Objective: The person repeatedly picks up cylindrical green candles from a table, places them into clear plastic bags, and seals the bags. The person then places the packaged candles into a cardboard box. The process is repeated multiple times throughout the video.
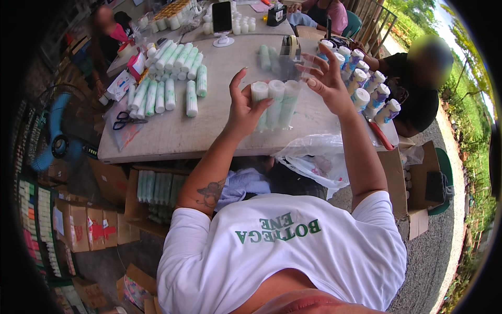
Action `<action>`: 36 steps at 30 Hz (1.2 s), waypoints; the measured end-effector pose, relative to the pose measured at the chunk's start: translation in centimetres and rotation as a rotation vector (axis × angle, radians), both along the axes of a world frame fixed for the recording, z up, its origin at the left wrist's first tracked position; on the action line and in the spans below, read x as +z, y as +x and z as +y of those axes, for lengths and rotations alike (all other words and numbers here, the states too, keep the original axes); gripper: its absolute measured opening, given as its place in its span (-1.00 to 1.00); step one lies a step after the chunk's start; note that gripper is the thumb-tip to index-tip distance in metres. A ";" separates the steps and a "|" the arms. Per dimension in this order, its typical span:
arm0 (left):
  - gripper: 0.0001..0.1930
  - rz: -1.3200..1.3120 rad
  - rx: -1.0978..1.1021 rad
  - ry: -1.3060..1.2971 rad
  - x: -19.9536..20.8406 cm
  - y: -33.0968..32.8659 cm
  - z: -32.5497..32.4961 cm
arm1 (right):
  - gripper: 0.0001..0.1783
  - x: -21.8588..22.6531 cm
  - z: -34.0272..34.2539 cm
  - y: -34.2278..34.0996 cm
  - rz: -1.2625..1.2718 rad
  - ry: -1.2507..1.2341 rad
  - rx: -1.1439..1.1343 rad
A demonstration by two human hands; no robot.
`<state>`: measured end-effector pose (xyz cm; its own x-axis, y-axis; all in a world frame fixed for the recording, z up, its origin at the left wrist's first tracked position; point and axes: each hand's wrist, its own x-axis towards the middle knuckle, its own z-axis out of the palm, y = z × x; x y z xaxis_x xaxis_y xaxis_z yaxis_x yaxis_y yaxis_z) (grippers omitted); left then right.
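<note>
Over the table, my left hand (pixel 250 104) grips the near-left side of a clear plastic pack holding three white cylinders (pixel 275 104) with green print. They stand side by side, roughly upright. My left thumb presses on the leftmost one, and the index finger is raised. On the other side, my right hand (pixel 330 83) has its fingers curled around a clear plastic flap (pixel 308 67) at the upper right of the pack. A pile of similar wrapped white-and-green cylinders (pixel 175 63) lies to the left. Behind my hands stands a tape dispenser (pixel 289 48).
White-capped bottles (pixel 361 78) crowd the table's right side, near a red-handled tool (pixel 380 135). Scissors (pixel 125 120) lie left. A phone (pixel 221 20) stands at the back. A plastic bag (pixel 319 157) hangs over the front edge. Co-workers sit around; a blue fan (pixel 60 144) stands left.
</note>
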<state>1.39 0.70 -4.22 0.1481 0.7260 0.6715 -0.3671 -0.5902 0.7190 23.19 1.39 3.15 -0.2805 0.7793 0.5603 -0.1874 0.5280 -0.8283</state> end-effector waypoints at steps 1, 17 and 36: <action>-0.16 0.013 0.025 0.010 0.0 0.2 0.0 | 0.09 -2.2 -0.4 -0.7 -0.034 -0.067 -0.005; -0.40 0.281 0.218 0.191 2.6 -0.5 1.2 | -0.51 -5.4 -1.4 -6.0 0.076 0.135 -0.242; -0.70 0.569 0.268 0.246 9.3 -0.7 -0.3 | -0.84 2.2 -0.9 -3.2 -0.467 0.201 -0.301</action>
